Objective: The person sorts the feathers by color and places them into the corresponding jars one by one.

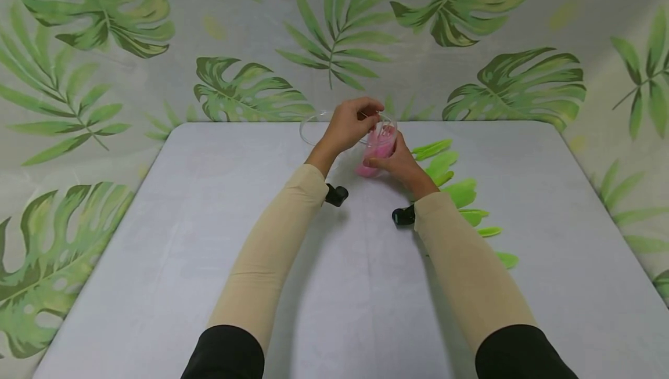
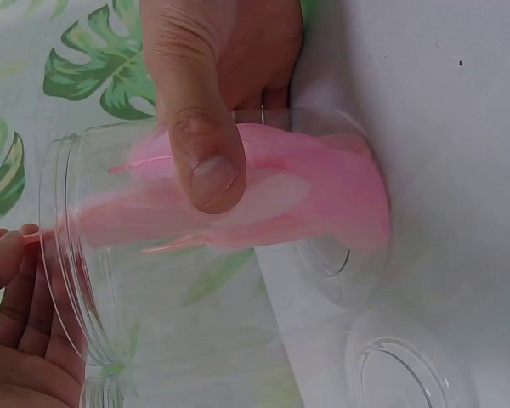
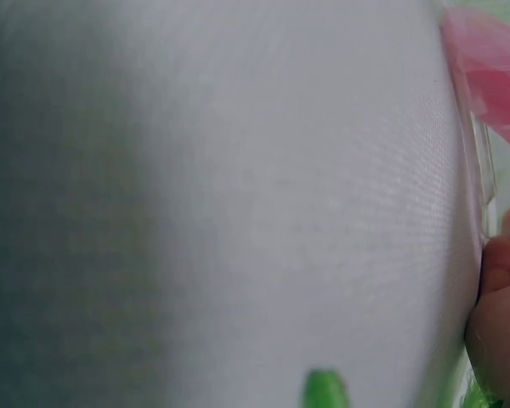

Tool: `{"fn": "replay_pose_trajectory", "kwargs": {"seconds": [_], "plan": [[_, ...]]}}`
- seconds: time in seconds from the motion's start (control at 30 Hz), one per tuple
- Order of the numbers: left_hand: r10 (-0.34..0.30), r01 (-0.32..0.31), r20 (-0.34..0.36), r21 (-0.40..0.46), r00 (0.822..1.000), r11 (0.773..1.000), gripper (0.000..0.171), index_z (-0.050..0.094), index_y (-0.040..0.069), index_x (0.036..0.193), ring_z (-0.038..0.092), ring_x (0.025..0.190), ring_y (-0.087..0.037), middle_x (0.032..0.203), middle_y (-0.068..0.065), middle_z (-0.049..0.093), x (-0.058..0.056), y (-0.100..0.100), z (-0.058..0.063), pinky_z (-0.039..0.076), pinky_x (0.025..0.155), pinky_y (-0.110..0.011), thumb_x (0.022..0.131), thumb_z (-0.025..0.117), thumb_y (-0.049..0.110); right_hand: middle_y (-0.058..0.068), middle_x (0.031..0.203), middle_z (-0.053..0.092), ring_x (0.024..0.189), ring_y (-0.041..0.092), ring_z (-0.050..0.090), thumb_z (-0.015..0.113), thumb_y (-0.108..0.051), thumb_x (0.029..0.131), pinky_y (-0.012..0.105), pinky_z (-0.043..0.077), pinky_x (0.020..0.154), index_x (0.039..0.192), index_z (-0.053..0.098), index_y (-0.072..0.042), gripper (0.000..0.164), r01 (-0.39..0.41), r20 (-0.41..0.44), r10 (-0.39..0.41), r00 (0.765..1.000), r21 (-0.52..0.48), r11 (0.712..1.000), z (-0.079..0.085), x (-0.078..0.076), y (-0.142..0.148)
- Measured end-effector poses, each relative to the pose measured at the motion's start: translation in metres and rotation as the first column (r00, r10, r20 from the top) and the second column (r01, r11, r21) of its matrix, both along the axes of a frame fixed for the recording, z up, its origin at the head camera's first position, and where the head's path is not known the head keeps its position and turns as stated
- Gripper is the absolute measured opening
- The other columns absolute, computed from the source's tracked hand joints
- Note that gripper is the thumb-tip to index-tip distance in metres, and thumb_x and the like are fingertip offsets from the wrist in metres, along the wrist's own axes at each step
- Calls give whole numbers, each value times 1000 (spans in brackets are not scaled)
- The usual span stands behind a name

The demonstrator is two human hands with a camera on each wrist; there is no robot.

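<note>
A clear jar (image 2: 178, 297) stands near the far edge of the table with several pink feathers (image 2: 323, 183) inside. My right hand (image 1: 399, 164) grips this jar from the right side, its thumb across the front wall. Over the mouth of the jar is my left hand (image 1: 352, 123); in the left wrist view its fingers (image 2: 17, 314) pinch the thin quill of a pink feather (image 2: 127, 219) that lies mostly inside the jar. In the right wrist view only part of the right hand (image 3: 501, 314) shows at the edge, below pink feathers (image 3: 497, 93).
Another clear jar (image 1: 309, 129) stands just left of the held one, partly behind my left arm. Several bright green feathers (image 1: 462, 193) lie in a column on the white table (image 1: 209, 205), partly under my right forearm. A leaf-patterned cloth (image 1: 334, 42) hangs behind the table.
</note>
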State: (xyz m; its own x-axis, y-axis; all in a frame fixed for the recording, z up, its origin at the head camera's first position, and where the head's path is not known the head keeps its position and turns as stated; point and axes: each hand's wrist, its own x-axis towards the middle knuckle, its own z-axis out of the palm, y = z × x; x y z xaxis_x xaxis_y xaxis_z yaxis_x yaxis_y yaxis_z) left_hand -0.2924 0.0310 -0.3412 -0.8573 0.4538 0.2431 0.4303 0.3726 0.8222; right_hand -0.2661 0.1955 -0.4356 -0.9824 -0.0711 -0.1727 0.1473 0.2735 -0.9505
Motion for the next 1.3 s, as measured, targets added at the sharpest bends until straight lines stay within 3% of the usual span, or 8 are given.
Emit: {"fn": "replay_pose_trajectory", "kwargs": {"seconds": [0.37,0.87,1.13,1.3], "plan": [[34,-35,-22,-61,999,997,26,70,8,122,67,108,-22,123,-8,69,2,-3,8,56,85,-29,99,59,13,12,151,36,136,27,38,81,-23,81,44,29,121,155,11,-15,102,-3,-13,4,1000,28,1000,1,-1,1],[29,-37,-79,-99,996,994,25,69,9,120,65,104,-18,121,-5,70,11,-13,21,54,85,-30,101,57,18,12,157,31,143,27,33,83,-30,80,47,27,123,158,7,-17,109,-8,-2,8,1000,72,997,2,2,1],[14,-30,-145,-104,989,994,23,68,10,119,65,104,-20,120,-7,68,28,-54,25,54,88,-33,100,58,16,12,159,30,146,27,32,83,-31,81,45,25,124,158,9,-17,108,-19,-16,21,1000,101,995,8,5,1],[69,-88,-221,-76,973,993,24,67,8,120,62,109,-22,123,-8,67,39,-89,15,52,90,-38,98,61,14,11,162,27,148,26,29,84,-29,80,44,23,125,159,5,-19,111,-30,1,30,1000,81,996,7,5,1]]}}
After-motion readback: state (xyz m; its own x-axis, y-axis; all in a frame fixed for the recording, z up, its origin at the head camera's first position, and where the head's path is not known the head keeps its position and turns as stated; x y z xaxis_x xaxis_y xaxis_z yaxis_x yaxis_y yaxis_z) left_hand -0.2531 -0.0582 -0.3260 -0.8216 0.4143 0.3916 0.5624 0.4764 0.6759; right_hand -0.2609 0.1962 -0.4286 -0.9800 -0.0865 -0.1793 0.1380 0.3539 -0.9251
